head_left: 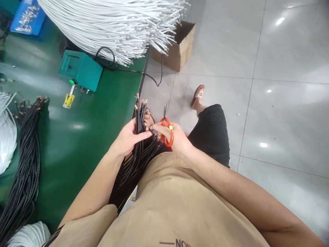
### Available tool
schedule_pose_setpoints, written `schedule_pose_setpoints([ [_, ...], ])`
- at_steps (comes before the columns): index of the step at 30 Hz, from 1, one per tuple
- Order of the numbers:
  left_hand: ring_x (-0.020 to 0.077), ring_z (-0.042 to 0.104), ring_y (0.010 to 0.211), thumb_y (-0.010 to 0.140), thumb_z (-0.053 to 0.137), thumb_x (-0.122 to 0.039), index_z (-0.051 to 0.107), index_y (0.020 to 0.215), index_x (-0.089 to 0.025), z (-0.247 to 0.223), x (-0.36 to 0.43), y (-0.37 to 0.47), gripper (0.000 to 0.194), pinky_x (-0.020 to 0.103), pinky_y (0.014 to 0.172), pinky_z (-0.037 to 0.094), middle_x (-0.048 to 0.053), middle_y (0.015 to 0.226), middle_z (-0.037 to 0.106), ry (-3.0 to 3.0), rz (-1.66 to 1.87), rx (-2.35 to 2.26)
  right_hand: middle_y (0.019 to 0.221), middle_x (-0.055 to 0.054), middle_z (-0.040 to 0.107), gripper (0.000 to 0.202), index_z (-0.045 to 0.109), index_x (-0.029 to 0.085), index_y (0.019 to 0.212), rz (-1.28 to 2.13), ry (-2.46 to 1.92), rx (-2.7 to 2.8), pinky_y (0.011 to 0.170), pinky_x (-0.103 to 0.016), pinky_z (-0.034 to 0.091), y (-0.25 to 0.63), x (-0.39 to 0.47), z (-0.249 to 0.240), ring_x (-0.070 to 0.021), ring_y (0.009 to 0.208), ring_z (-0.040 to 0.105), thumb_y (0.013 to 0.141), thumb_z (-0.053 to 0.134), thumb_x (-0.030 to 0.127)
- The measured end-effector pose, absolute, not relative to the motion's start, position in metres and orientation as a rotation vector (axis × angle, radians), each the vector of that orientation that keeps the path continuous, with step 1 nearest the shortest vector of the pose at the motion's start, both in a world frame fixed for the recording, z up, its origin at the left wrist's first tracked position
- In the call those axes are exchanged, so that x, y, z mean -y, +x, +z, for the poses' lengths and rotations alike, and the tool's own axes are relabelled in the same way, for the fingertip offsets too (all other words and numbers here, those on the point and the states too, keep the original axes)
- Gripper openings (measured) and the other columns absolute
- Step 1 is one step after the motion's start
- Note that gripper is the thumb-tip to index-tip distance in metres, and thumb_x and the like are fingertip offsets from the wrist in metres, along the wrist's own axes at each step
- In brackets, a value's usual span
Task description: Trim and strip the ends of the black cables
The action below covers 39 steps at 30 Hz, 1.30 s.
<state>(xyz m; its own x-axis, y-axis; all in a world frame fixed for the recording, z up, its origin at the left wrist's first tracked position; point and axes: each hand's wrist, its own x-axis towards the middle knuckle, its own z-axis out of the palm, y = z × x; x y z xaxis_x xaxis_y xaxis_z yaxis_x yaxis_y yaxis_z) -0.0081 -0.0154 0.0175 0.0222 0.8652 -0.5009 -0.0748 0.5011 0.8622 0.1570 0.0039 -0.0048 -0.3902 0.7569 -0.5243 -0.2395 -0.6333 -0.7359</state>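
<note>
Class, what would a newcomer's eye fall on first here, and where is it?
Probably the great fan of white cables, spread across the top, left of centre. Near the middle, orange-handled metal scissors sit in the right hand, beside thin black cables in the left hand.

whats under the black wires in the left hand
Below the wires in the left hand, a larger black bundle shows, its ends close to the right hand. What that bundle rests on is covered and cannot be made out.
</note>
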Motion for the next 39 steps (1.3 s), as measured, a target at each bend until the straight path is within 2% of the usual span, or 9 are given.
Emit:
schedule_pose_setpoints([
  [5,0.0095,0.056,0.078,0.063,0.08,-0.013,0.058,0.113,-0.019,0.018,0.017,-0.009,0.054,0.026,0.081,0.046,-0.005,0.079,0.058,0.792,0.877,-1.341,0.051,0.003,0.048,0.041,0.046,0.019,0.047,2.076,-1.053,0.779,0.061,-0.027,0.036,0.157,-0.003,-0.007,-0.0106,0.055,0.045,0.077,0.063,0.04],
  [9,0.0084,0.058,0.08,0.063,0.08,-0.013,0.058,0.113,-0.02,0.018,0.017,-0.01,0.055,0.024,0.083,0.045,-0.004,0.083,0.061,0.776,0.89,-1.38,0.054,0.003,0.047,0.034,0.054,0.019,0.06,1.95,-1.249,0.946,0.058,-0.027,0.033,0.161,0.003,-0.011,-0.0109,0.053,0.042,0.081,0.058,0.045],
  [11,0.0094,0.059,0.08,0.063,0.08,-0.014,0.058,0.113,-0.02,0.018,0.017,-0.01,0.055,0.025,0.084,0.045,-0.003,0.085,0.063,0.773,0.895,-1.404,0.06,0.002,0.05,0.028,0.055,0.018,0.065,1.738,-1.365,1.251,0.057,-0.027,0.032,0.164,0.007,-0.015,-0.0113,0.056,0.043,0.081,0.059,0.041],
  [15,0.0104,0.059,0.078,0.063,0.08,-0.016,0.059,0.112,-0.02,0.017,0.017,-0.009,0.054,0.028,0.083,0.046,-0.003,0.081,0.063,0.798,0.896,-1.435,0.069,0.0,0.051,0.028,0.05,0.018,0.061,1.132,-1.408,1.925,0.062,-0.027,0.03,0.171,0.013,-0.022,-0.0114,0.061,0.04,0.083,0.058,0.033],
  [18,0.0105,0.059,0.08,0.062,0.08,-0.015,0.06,0.109,-0.02,0.018,0.016,-0.008,0.051,0.027,0.082,0.046,-0.002,0.086,0.063,0.805,0.892,-1.432,0.07,0.0,0.053,0.024,0.053,0.017,0.065,0.906,-1.42,2.119,0.065,-0.028,0.03,0.172,0.013,-0.024,-0.0118,0.061,0.04,0.085,0.057,0.031],
  [23,0.0103,0.057,0.075,0.067,0.077,-0.021,0.063,0.092,-0.017,0.021,0.016,-0.007,0.029,0.024,0.069,0.048,0.0,0.091,0.062,0.78,0.884,-1.378,0.073,-0.002,0.058,0.019,0.057,0.017,0.069,0.785,-1.434,2.194,0.066,-0.028,0.029,0.172,0.009,-0.022,-0.0134,0.065,0.044,0.085,0.056,0.029],
  [26,0.0107,0.057,0.075,0.067,0.078,-0.021,0.063,0.09,-0.017,0.022,0.016,-0.005,0.028,0.026,0.074,0.048,-0.001,0.087,0.062,0.81,0.901,-1.398,0.077,-0.004,0.061,0.017,0.06,0.016,0.074,0.712,-1.434,2.241,0.065,-0.029,0.027,0.174,0.008,-0.022,-0.0149,0.068,0.046,0.085,0.056,0.029],
  [31,0.0139,0.06,0.086,0.064,0.079,-0.02,0.062,0.089,-0.017,0.022,0.017,-0.002,0.03,0.031,0.089,0.045,0.0,0.089,0.065,0.87,0.944,-1.474,0.078,-0.006,0.061,0.021,0.063,0.015,0.079,0.524,-1.404,2.312,0.064,-0.032,0.024,0.177,0.007,-0.02,-0.0168,0.069,0.046,0.087,0.052,0.03],
  [39,0.0158,0.062,0.087,0.061,0.081,-0.021,0.062,0.087,-0.018,0.022,0.018,0.0,0.031,0.032,0.09,0.046,0.001,0.091,0.067,0.853,0.961,-1.475,0.076,-0.009,0.06,0.025,0.066,0.013,0.083,0.471,-1.439,2.433,0.063,-0.034,0.022,0.176,0.004,-0.018,-0.0196,0.068,0.048,0.089,0.045,0.025],
])
